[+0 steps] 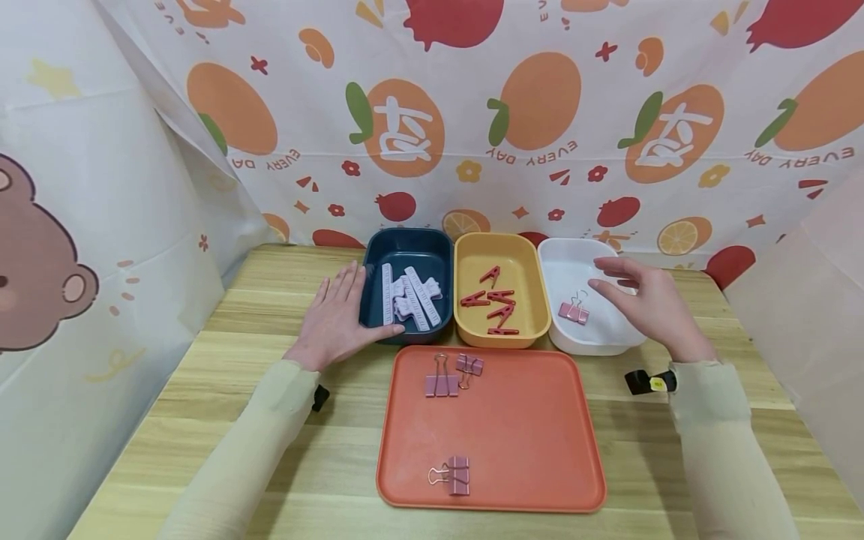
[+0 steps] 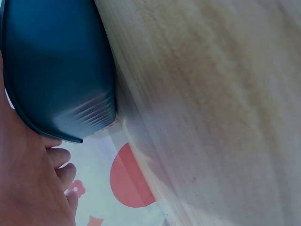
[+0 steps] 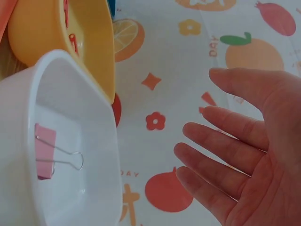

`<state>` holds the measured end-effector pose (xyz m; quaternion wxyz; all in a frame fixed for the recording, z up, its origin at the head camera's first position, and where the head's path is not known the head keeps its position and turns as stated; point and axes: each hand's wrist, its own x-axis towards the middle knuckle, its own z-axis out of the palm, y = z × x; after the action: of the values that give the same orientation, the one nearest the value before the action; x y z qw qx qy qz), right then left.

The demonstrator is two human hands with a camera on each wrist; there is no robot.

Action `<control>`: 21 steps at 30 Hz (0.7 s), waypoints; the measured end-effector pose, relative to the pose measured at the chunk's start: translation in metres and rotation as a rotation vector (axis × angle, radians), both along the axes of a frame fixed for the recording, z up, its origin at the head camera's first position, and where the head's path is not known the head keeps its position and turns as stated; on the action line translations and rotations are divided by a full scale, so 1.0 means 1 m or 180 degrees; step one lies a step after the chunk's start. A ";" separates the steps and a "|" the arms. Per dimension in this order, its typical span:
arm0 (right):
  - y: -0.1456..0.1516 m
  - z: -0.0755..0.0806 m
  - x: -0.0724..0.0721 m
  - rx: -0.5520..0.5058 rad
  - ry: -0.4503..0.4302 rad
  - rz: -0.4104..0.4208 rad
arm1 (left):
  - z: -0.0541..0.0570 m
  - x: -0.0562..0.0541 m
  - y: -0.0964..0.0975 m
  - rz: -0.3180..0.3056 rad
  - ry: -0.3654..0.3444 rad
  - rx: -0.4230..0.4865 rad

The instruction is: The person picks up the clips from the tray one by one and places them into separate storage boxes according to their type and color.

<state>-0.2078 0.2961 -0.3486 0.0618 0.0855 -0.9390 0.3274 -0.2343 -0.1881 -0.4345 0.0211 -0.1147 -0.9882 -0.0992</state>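
Observation:
My left hand (image 1: 331,319) rests with its fingers spread along the left rim of a dark blue bin (image 1: 409,238), its thumb across the near edge. Several pale lilac clips with ruler-marked edges (image 1: 424,295) lie in that bin. Over the right side of a white bin (image 1: 594,346), my right hand (image 1: 651,304) hovers with relaxed fingers and holds nothing; the right wrist view shows its palm bare. One pink binder clip (image 1: 574,310) lies inside the white bin. Three more pink binder clips (image 1: 442,385) sit on an orange-red tray (image 1: 526,435) in front of the bins.
Between the blue and white bins stands a yellow bin (image 1: 502,340) with several red clips (image 1: 501,297). All three bins stand side by side at the back of the wooden table (image 1: 223,375). A fruit-patterned cloth (image 1: 466,202) hangs right behind them.

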 end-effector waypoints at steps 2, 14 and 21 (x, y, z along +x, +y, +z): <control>-0.003 0.003 0.002 -0.0004 0.0012 0.0016 | 0.000 0.000 0.000 -0.0001 0.0000 0.0002; -0.020 0.014 0.016 0.0024 0.0105 0.0154 | 0.001 0.001 0.000 -0.0006 0.0004 0.0016; -0.028 0.015 0.021 0.0096 0.0273 0.0296 | 0.001 0.002 0.000 -0.0010 0.0024 0.0015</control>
<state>-0.1869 0.2677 -0.3338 0.0854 0.1439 -0.9353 0.3117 -0.2326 -0.1881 -0.4331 0.0249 -0.1166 -0.9877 -0.1012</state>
